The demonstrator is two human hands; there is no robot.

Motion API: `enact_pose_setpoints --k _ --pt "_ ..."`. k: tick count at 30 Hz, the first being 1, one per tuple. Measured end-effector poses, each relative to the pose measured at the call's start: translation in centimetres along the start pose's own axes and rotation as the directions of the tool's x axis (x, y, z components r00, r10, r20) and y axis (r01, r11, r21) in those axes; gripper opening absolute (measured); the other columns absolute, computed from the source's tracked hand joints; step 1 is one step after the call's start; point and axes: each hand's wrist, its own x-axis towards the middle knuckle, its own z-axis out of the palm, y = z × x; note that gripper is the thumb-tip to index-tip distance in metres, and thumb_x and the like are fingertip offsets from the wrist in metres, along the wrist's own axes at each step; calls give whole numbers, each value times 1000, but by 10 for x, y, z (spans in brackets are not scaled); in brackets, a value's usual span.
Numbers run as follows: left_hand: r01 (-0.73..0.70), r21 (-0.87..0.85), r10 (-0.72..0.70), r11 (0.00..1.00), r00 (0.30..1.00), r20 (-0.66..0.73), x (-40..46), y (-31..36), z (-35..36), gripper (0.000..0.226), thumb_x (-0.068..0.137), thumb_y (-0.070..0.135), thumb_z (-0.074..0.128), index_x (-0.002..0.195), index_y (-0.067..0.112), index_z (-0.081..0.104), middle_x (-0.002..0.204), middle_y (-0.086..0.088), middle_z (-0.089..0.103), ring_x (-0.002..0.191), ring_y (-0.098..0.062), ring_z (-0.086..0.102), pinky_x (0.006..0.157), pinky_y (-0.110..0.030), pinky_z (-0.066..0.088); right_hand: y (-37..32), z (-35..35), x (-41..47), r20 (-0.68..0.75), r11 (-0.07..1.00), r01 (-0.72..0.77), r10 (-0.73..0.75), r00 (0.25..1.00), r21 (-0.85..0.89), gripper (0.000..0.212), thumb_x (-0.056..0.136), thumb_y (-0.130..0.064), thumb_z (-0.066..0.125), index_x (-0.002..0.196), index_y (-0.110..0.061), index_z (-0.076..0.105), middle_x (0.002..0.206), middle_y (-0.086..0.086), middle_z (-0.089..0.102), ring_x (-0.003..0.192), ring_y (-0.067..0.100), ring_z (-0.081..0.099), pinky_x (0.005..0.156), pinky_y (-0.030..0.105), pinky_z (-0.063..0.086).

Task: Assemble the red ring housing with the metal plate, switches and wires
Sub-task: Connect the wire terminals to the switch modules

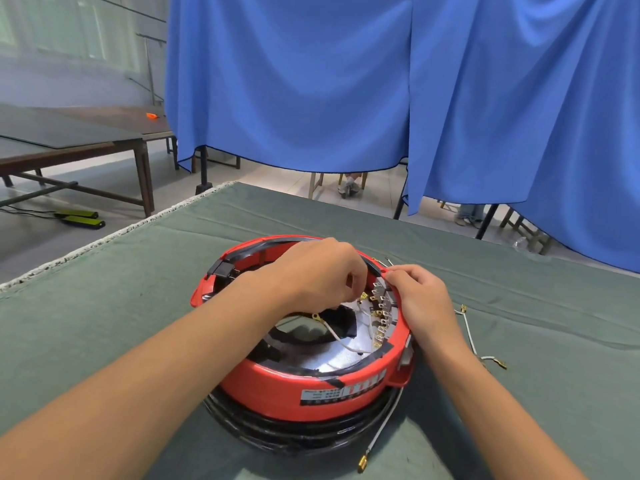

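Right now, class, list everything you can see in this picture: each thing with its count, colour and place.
housing: one, red, on the cloth, centre
plate: one, silver, inside the housing
switches: a row, count unclear, grey with brass tabs, inside the housing's right wall
wire: one, white, lying inside the housing
loose wires: several, white with brass ends, on the cloth to the right
cable: black, coiled under the housing
cloth: one, green, covering the table
curtain: blue, behind the table
left hand: pinching something small over the switches
right hand: resting on the housing's right rim
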Motion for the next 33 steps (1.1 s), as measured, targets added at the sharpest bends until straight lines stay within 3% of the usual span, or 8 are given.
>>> enact_pose_setpoints --k 3,8,13,21,25,33 --pt "57 -150 -54 987 998 25 1 -1 0 19 87 10 53 79 26 61 60 7 67 41 5 53 45 -20 38 0 0 1 0 1000 8 -8 1000 1 13 86 -14 56 78 -17 66 77 1 67 76 18 60 68 32 46" --pt "193 -466 -178 863 981 78 3 -5 5 16 84 2 53 85 14 65 67 -1 69 40 -9 58 40 -18 43 1 2 0 1 1000 0 0 1000 3 13 86 -15 56 79 -17 66 76 2 67 71 17 60 65 31 47" --pt "348 -693 -316 632 932 179 8 -6 11 1 81 6 69 80 5 69 65 -9 70 43 -14 61 40 -21 46 1 2 0 -9 1000 -1 1 1000 -14 13 86 -17 56 78 -19 66 77 0 67 72 16 61 64 30 47" --pt "539 -725 -346 430 840 419 12 -2 12 4 80 -2 67 82 -2 70 64 -10 71 36 -8 50 38 -15 41 -1 2 -3 -13 1000 0 0 1000 -17 13 87 -16 56 78 -18 66 77 0 67 74 16 59 64 29 46" --pt "582 -695 -367 423 811 455 17 2 11 11 81 -1 67 91 -6 69 65 -11 69 36 -8 50 37 -15 41 -1 2 -3 -13 1000 -1 0 1000 -26 14 87 -17 56 78 -19 65 76 -1 66 72 15 59 61 27 45" --pt "637 -644 -308 423 770 559 23 -3 7 5 86 2 63 89 -1 64 64 -9 68 37 -8 54 39 -17 46 -1 1 -2 -8 1000 0 0 1000 -19 12 87 -17 56 80 -17 66 78 -1 67 73 14 60 60 27 45"
